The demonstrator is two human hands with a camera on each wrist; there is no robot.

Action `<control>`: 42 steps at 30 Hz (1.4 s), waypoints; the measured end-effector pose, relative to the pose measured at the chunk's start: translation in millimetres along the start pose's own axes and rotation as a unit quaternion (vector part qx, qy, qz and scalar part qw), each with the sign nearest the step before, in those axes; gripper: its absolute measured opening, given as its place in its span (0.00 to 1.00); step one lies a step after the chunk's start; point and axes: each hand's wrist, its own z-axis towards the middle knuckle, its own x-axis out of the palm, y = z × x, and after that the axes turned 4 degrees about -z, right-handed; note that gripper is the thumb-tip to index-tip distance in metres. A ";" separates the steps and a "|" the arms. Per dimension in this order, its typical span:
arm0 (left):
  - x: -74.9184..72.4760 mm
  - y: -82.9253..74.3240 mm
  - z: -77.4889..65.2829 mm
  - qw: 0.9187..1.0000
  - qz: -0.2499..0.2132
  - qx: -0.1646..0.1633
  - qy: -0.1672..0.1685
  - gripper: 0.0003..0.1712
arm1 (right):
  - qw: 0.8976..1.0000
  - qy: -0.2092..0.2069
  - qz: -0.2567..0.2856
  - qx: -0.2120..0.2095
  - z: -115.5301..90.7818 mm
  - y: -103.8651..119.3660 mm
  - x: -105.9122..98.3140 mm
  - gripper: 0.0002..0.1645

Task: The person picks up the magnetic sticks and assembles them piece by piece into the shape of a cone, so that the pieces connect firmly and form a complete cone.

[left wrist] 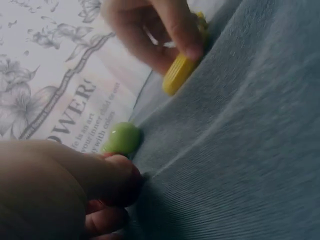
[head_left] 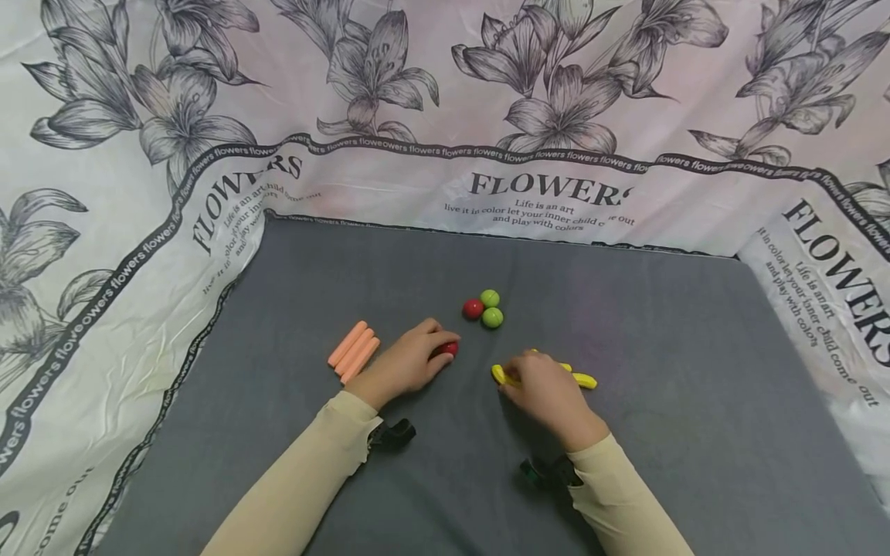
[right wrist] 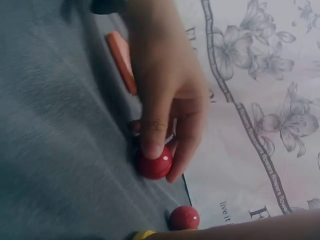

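My left hand (head_left: 408,359) pinches a glossy red ball (head_left: 450,348) between thumb and fingers, low over the grey cloth. In the right wrist view the thumb lies across that red ball (right wrist: 157,169). To the right, my right hand (head_left: 549,390) is at a group of small yellow pieces (head_left: 585,381). It pinches one yellow piece (head_left: 497,374) by its side. The left wrist view shows this ridged, round-ended yellow piece (left wrist: 177,76) with a fingertip against it; the fingers hide part of it.
Farther back, another red ball (head_left: 473,309) sits against two green balls (head_left: 492,317). Orange sticks (head_left: 353,349) lie side by side left of my left hand. The grey cloth (head_left: 667,432) ends at a flower-printed white sheet (head_left: 389,181) behind and at the sides.
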 end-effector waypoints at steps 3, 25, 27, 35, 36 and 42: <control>7.5 6.1 -4.8 0.999 -0.043 0.012 -0.015 0.21 | 1.000 0.005 0.001 -0.004 5.1 5.0 0.5 0.07; 21.2 16.1 -12.9 0.992 -0.115 0.001 -0.056 0.18 | 0.995 -0.033 -0.009 -0.093 11.3 21.6 8.5 0.12; 19.8 17.0 -13.2 0.992 -0.114 0.006 -0.052 0.18 | 0.995 -0.031 -0.010 -0.097 12.2 21.6 9.5 0.12; 18.3 19.8 -13.0 0.991 -0.118 0.019 -0.055 0.16 | 0.995 -0.017 -0.007 -0.097 13.1 27.5 12.0 0.12; 18.4 19.8 -12.6 0.991 -0.118 0.023 -0.057 0.16 | 0.995 -0.016 -0.005 -0.095 13.0 28.6 12.2 0.12; 18.7 19.5 -11.5 0.992 -0.106 0.018 -0.061 0.21 | 0.996 -0.007 0.004 -0.085 12.5 34.9 15.7 0.10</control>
